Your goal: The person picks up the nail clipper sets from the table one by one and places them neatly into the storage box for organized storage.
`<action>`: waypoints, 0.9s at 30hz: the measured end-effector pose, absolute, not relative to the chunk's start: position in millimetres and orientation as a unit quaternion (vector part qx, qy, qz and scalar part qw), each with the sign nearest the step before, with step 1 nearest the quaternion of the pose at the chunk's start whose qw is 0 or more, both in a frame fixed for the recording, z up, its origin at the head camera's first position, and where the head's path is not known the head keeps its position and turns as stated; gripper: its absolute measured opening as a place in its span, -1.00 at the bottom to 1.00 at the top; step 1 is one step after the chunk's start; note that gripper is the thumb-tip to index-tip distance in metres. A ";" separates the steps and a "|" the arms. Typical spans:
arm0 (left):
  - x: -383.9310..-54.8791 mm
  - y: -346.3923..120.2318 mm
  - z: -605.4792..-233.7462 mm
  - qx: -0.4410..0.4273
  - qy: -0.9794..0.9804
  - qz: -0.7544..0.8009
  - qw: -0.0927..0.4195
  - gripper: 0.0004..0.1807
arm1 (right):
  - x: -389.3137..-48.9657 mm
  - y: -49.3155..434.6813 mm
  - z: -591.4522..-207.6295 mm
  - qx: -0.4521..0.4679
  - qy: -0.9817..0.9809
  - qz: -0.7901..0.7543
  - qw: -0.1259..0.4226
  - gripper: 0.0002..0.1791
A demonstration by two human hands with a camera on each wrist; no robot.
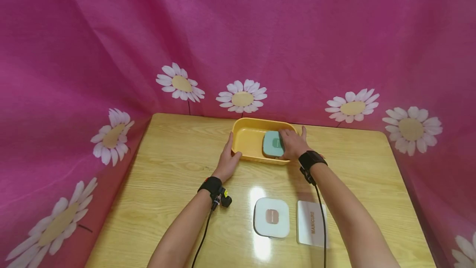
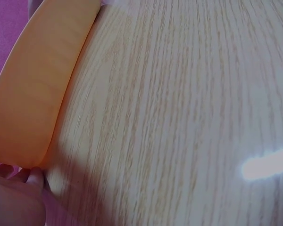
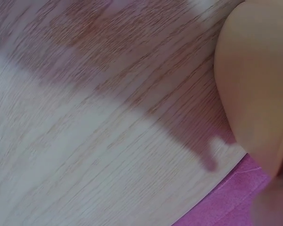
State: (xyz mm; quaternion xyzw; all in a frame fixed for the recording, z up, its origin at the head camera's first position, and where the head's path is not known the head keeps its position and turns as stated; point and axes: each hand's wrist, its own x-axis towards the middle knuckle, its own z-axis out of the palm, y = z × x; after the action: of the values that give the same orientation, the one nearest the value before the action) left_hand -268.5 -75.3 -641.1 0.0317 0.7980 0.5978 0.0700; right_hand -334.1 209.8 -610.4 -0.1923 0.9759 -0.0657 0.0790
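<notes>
A yellow plastic bin (image 1: 247, 139) stands near the table's back edge. My left hand (image 1: 227, 162) rests against its left end, fingers extended along the wall and thumb spread at the front corner. In the left wrist view its fingertips (image 2: 34, 178) touch the bin's corner. Inside the bin's right half is a mint-green square case (image 1: 271, 144) with rounded corners. My right hand (image 1: 295, 144) reaches over the right end and grips this case by its right side; part of the grip is hidden. The right wrist view shows the bin's outer wall (image 3: 259, 80) and a blurred bit of hand.
A white rounded-square case (image 1: 272, 228) with a brown label lies on the wooden table (image 1: 178, 152) nearer me. Right of it is a white flat box (image 1: 308, 230) marked MANICURE, partly behind a black cable (image 1: 322, 218). A pink flowered cloth (image 1: 293, 53) surrounds the table.
</notes>
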 end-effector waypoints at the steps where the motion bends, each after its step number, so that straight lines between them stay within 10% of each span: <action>1: -268.3 -74.6 -642.0 0.032 0.798 0.597 0.070 -0.09 | -333.5 209.3 -609.9 -0.188 0.977 -0.061 0.085 0.25; 11: -269.0 -73.6 -645.9 0.036 0.795 0.602 0.066 -0.09 | -333.4 202.3 -595.5 -0.175 0.971 -0.022 0.161 0.22; 27: -267.2 -71.5 -646.6 0.037 0.789 0.610 0.057 -0.10 | -329.0 204.7 -599.9 -0.166 0.977 -0.054 0.123 0.19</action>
State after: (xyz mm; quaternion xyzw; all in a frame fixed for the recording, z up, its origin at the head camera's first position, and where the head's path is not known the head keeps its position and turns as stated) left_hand -267.2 -71.5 -646.6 0.0373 0.7894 0.6101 0.0568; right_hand -329.0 204.7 -599.9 -0.1663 0.9769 -0.0535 0.1232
